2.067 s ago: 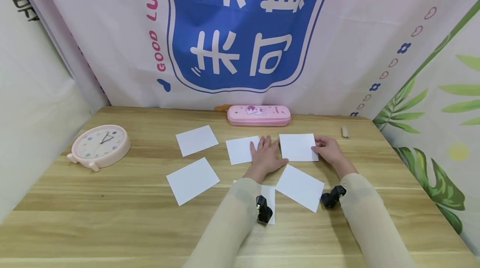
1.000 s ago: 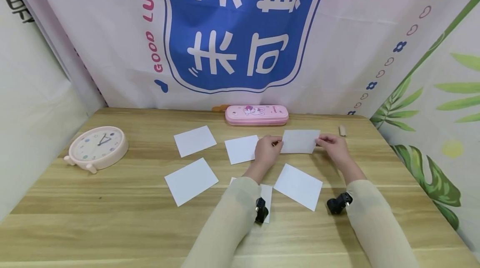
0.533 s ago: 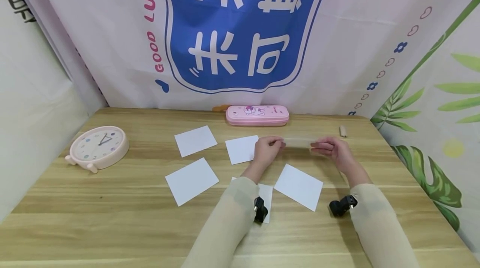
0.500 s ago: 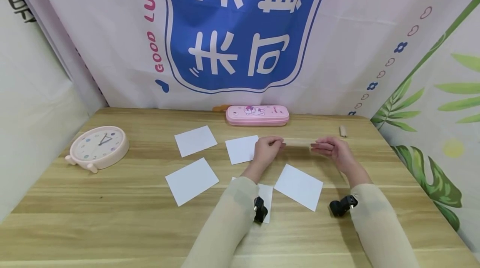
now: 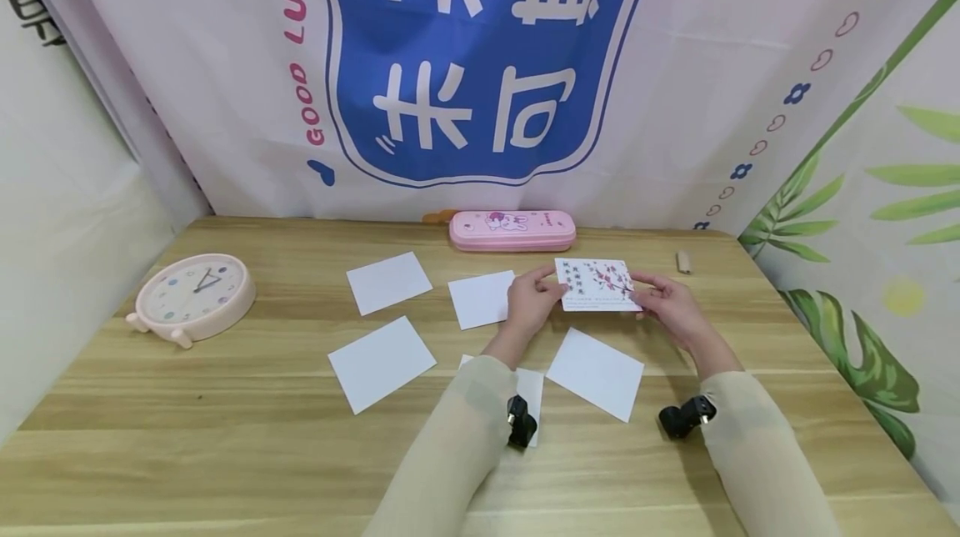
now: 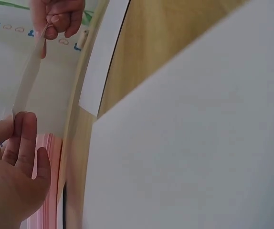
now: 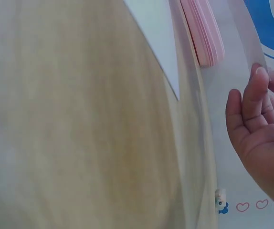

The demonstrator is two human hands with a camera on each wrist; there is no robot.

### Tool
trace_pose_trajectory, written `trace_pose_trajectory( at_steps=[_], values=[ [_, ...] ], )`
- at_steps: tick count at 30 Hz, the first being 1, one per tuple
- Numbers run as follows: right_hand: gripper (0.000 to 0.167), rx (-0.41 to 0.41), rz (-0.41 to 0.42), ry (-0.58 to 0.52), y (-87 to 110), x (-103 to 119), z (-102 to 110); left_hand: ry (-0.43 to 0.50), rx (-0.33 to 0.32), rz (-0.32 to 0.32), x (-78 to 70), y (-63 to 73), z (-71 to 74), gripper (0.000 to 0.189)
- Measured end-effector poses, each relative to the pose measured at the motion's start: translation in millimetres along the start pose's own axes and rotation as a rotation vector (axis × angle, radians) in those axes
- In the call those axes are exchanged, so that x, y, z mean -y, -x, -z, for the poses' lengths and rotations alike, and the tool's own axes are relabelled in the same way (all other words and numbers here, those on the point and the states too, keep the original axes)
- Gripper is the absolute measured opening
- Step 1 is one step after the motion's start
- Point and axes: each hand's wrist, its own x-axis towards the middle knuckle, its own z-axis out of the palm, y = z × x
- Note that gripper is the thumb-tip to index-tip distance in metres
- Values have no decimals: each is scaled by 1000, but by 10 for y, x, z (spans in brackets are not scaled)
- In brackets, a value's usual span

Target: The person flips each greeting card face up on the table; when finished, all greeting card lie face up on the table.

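A postcard point(image 5: 596, 285) printed with red blossoms and dark Chinese characters is held up between both hands, its printed side toward the head camera. My left hand point(image 5: 531, 303) pinches the card's left edge between thumb and fingers. At the opposite edge, my right hand point(image 5: 670, 308) pinches it the same way, some fingers extended behind. In the left wrist view the card point(image 6: 28, 78) appears nearly edge-on, spanning the two hands above the table. Blank white cards lie around: one point(image 5: 478, 300) beside my left hand, another point(image 5: 596, 374) just below the held card.
More white cards point(image 5: 390, 282) point(image 5: 382, 364) lie to the left, and one point(image 5: 534, 391) is partly covered by the left sleeve. A pink pencil case point(image 5: 512, 231) stands at the back, a round clock point(image 5: 197, 297) at far left, a small beige object point(image 5: 683, 262) at back right.
The card first lay flat, white side up, with the left hand spread beside it. Both hands then lifted it by its edges and turned it over, bringing the printed side into view.
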Motion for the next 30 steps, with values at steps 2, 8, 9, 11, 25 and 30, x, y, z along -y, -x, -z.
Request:
trace_pose_trajectory(
  at_steps=[2, 8, 9, 11, 25, 30],
  values=[
    [50, -8, -2, 20, 9, 15, -15, -7, -8, -7, 0, 3, -1, 34],
    [58, 2, -20, 187, 58, 85, -61, -25, 76, -26, -1, 16, -1, 40],
    [61, 13, -19, 240, 64, 94, -63, -34, 105, -30, -3, 19, -2, 44],
    [67, 38, -19, 319, 75, 111, -72, -67, 161, -50, -12, 20, -8, 46],
    [72, 66, -17, 421, 67, 116, -83, -484, 215, -102, -76, 31, -71, 70],
    [73, 50, -5, 510, 23, 104, -69, -649, 214, -106, -59, -3, -66, 73]
  ],
)
